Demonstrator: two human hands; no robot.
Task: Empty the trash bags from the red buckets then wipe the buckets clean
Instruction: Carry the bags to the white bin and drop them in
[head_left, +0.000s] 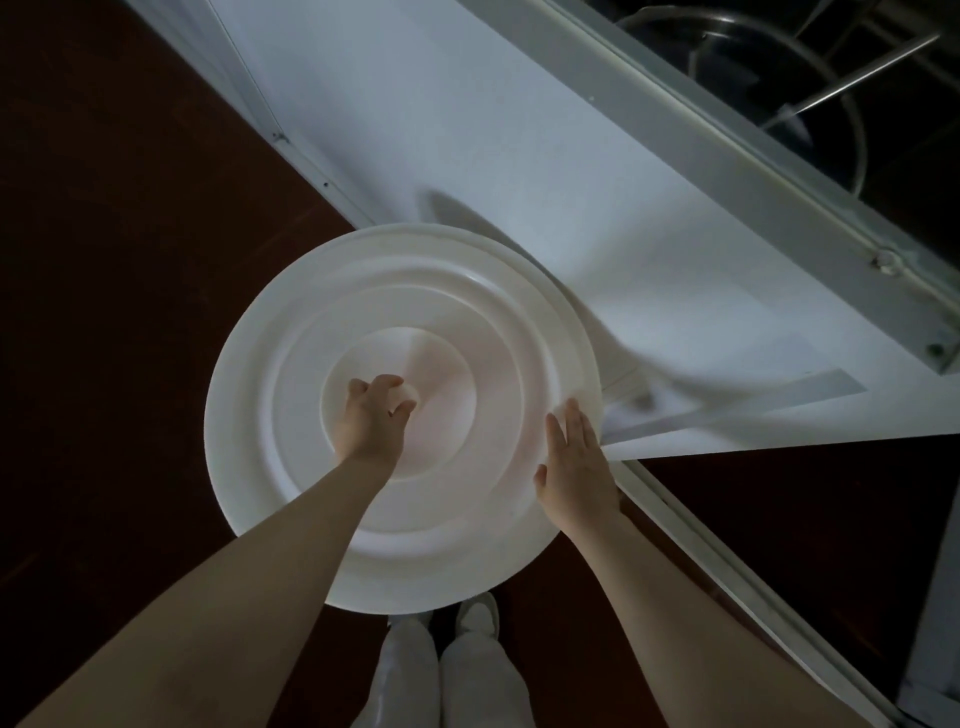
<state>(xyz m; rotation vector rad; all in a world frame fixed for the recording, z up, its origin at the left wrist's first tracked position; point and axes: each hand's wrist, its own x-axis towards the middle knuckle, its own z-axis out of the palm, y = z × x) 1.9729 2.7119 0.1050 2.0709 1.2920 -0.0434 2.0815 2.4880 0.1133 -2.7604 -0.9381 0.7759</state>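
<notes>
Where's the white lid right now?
Head view, centre: the round white lid sits in front of the person's feet, against the white panel. The left hand grips its centre knob; the right hand lies flat near its right rim.

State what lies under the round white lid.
Nothing under the white lid shows: it covers everything beneath. On top, the left hand grips its centre knob; the right hand rests flat near the rim.

A white panel (467, 130) slants across the frame from 11 o'clock to 3 o'clock over a dark reddish-brown floor (130, 234), its grey frame (727, 171) running along the upper right edge. At 1 o'clock, beyond that frame, a metal ring and rods (810, 78) sit in a dark recess. At 6 o'clock, white trouser legs (441, 675) and pale shoes (480, 613) stand on the floor.
</notes>
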